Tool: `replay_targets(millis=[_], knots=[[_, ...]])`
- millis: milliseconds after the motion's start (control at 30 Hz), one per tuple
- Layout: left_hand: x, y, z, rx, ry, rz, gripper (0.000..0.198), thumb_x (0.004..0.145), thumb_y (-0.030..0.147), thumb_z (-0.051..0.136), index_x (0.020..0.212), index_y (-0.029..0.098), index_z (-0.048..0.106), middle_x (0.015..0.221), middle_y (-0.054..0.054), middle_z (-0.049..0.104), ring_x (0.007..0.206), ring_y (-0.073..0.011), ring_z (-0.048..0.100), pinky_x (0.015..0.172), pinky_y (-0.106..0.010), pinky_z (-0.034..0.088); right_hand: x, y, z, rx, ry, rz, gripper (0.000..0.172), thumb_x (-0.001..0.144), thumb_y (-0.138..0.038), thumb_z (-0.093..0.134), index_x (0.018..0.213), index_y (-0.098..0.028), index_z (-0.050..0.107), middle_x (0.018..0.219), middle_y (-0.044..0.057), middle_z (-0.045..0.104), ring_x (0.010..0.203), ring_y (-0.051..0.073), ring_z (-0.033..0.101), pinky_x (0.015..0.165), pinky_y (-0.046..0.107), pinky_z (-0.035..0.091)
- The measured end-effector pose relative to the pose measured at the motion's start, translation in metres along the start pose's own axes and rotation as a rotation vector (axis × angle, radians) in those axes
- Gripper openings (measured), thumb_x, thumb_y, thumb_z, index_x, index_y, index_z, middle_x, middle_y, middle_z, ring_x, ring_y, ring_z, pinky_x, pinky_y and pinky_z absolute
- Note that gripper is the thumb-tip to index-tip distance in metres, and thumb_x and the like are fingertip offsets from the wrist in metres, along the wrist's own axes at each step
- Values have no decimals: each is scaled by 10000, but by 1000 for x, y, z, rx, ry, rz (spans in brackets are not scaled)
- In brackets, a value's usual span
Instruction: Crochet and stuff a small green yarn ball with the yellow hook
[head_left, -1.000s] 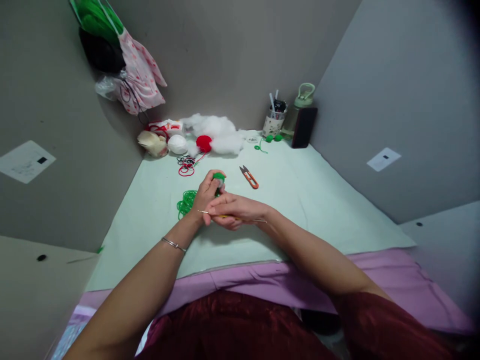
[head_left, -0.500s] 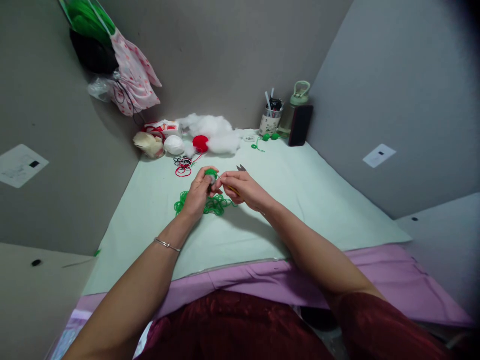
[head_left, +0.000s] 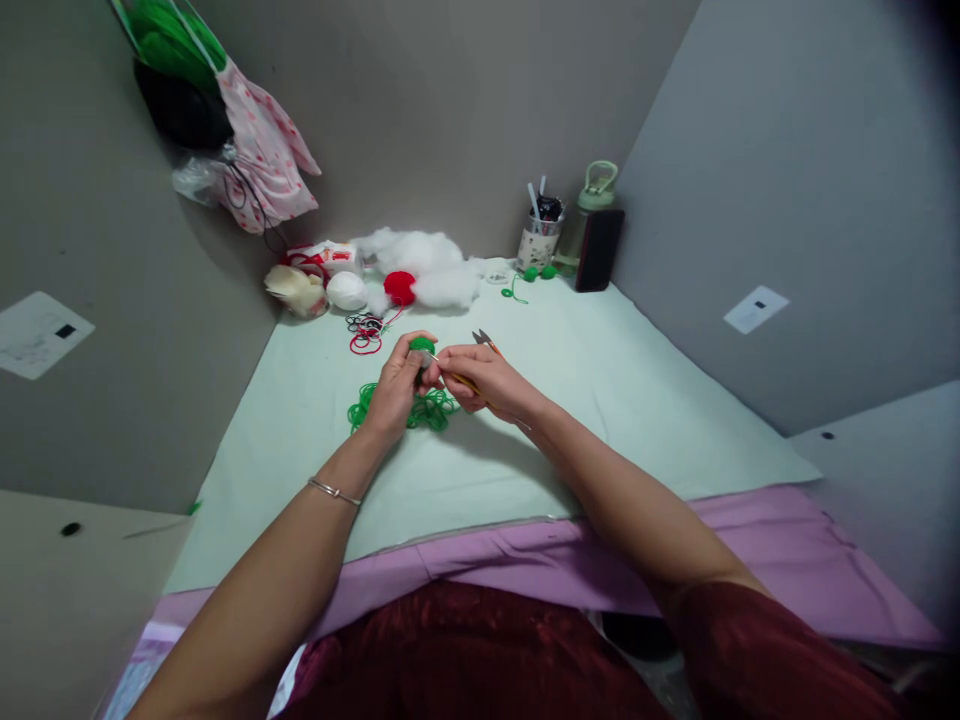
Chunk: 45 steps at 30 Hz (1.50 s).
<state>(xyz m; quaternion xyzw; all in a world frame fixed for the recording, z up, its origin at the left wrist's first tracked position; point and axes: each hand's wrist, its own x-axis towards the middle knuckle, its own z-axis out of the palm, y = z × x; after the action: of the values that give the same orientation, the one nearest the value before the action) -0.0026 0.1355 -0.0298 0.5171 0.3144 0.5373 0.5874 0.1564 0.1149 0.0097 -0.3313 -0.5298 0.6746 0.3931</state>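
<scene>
My left hand (head_left: 397,385) pinches a small green crocheted piece (head_left: 421,345) above the pale green table cover (head_left: 600,400). My right hand (head_left: 480,378) is closed round a thin crochet hook with a yellow grip (head_left: 463,380), its tip at the green piece. A loose heap of green yarn (head_left: 427,408) lies on the cover just under both hands. The tips of a pair of orange snips (head_left: 481,339) peek out behind my right hand.
Along the back wall lie white stuffing (head_left: 420,255), a red ball (head_left: 400,287), a white ball (head_left: 346,290), a cup of pens (head_left: 538,240), a green bottle (head_left: 589,210) and a dark phone (head_left: 598,250). Red and black thread (head_left: 366,330) lies nearby. Bags (head_left: 225,120) hang at top left.
Both hands moved away from me, further onto the table; my right hand shifted from below the left to its right, bringing the hook to the green piece and covering most of the snips.
</scene>
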Motion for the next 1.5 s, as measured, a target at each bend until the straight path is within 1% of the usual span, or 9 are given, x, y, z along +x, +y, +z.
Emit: replay_targets(millis=[200,467,733,900,1000,1100,1200,1367,1500], knots=[[0,1,1,5,-4,5,352,905,485,714,1128,239,598,588,83,489,510,-110,401,493,-207,323,2,1,-3,25,-27,23,184,908,-288,614,791,-151,649,456,-101,420,371,43,221,343,151,193],[-1,-1,0,0,-6,1,361,920,492,706,1148,232,602,638,81,518,502,-92,394,491,-199,335,-1,-4,-3,63,-17,-29,195,928,-300,600,798,-161,644,454,-107,401,382,41,217,360,139,215],[0,-1,-1,8,-5,6,316,929,448,684,1144,232,598,596,83,499,502,-103,398,497,-201,337,5,9,-3,68,-23,15,201,931,-295,615,795,-152,652,459,-100,427,362,41,232,342,143,204],[0,0,0,17,2,10,289,925,425,674,1132,237,600,610,78,505,504,-107,398,502,-208,338,4,5,-5,94,-28,44,219,955,-294,593,800,-149,649,469,-102,414,361,43,229,352,150,222],[0,-3,1,20,12,16,292,922,418,675,1139,238,601,642,70,523,522,-107,412,507,-209,342,5,3,-6,104,-25,67,223,965,-275,561,793,-156,636,463,-113,367,362,49,204,357,159,235],[1,-7,1,25,33,17,283,922,417,673,1129,237,602,676,64,537,533,-105,427,512,-211,350,7,5,-3,100,22,59,215,954,-272,545,778,-169,613,453,-126,317,366,55,172,358,170,234],[1,-11,3,34,70,14,254,923,411,661,1088,227,603,679,65,526,529,-103,430,510,-211,357,9,11,4,71,114,1,214,933,-317,569,770,-181,597,458,-122,336,372,54,183,368,179,218],[2,-14,5,70,131,10,215,919,393,657,1025,209,620,674,56,534,531,-105,466,498,-210,371,7,22,20,-64,293,-128,208,915,-356,577,773,-204,588,491,-97,406,414,79,272,419,213,244],[2,-13,3,110,159,1,205,913,386,687,994,201,649,651,53,540,521,-108,475,483,-211,374,3,27,27,-240,407,-217,225,931,-315,571,725,-224,566,569,-49,472,555,129,396,526,242,296]])
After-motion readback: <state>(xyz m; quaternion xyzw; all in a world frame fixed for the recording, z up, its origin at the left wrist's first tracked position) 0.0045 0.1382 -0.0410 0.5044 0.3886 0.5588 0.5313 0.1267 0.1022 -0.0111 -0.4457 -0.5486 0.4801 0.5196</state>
